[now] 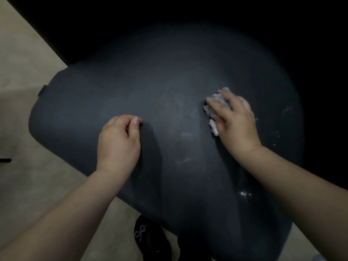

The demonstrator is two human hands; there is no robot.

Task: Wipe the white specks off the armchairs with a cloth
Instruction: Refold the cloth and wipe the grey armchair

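A dark grey armchair cushion point(150, 81) fills most of the view. My right hand point(235, 119) presses a crumpled whitish cloth point(216, 102) onto the cushion's right half, fingers curled over it. My left hand point(120, 140) rests on the cushion left of centre with its fingers curled under and nothing in it. White specks point(243, 194) lie near the cushion's lower right, more specks point(287, 110) at the far right, and faint smears point(186, 135) show between my hands.
Beige floor point(22, 72) runs along the left and below the cushion. A black shoe point(148, 238) with a beaded bow stands at the bottom centre. The area behind and right of the cushion is dark.
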